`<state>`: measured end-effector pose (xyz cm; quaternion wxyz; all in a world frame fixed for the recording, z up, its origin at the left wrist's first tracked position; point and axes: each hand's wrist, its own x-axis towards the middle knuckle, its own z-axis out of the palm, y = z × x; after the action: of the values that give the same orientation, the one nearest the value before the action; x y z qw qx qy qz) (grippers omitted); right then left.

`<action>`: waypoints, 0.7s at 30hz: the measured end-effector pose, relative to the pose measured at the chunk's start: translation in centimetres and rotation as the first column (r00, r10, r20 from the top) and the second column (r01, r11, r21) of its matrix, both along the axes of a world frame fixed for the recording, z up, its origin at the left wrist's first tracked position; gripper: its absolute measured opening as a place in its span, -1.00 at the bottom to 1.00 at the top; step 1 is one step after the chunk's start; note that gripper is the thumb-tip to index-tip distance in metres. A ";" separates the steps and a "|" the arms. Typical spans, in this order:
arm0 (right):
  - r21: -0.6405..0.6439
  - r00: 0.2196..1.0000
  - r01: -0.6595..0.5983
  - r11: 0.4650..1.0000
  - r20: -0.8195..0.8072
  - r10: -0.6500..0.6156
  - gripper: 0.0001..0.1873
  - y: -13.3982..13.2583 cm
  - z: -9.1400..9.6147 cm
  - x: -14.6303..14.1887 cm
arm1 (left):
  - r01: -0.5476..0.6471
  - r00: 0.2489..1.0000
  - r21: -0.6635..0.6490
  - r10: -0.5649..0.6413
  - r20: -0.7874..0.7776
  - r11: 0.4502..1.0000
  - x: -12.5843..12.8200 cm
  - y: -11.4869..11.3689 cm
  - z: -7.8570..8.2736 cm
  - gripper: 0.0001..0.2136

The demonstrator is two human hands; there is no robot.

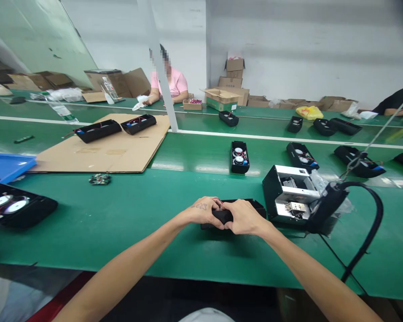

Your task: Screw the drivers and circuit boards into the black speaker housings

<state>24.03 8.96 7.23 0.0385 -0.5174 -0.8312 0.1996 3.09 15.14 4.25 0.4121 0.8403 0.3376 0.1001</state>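
Note:
My left hand (204, 212) and my right hand (244, 217) meet over a black speaker housing (258, 206) lying on the green bench in front of me. Both are closed, thumbs and fingers pressed on a small black block-like part (223, 216) at the housing's near side. Whether that part is separate or belongs to the housing cannot be made out. A bit of red wire shows by the left fingertips; the housing's inside is mostly hidden by my hands.
A white-and-black machine (289, 197) stands just right of my hands, with a hanging black electric screwdriver (329, 203) before it. A circuit board (100, 179) and a speaker housing (27, 210) lie left. Beyond are a cardboard sheet (121, 156), several housings and a person in pink (177, 82).

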 end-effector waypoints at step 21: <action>0.478 0.457 0.878 0.025 -0.823 -0.338 -0.33 -8.0 -2.0 10.5 | -0.071 0.995 0.671 0.004 0.101 0.738 -0.8 -7.5 -5.9 -0.77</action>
<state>34.50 0.97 5.19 0.6025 -0.6525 -0.4170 -0.1930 2.25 7.64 -1.68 0.0934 0.9199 0.2761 0.2625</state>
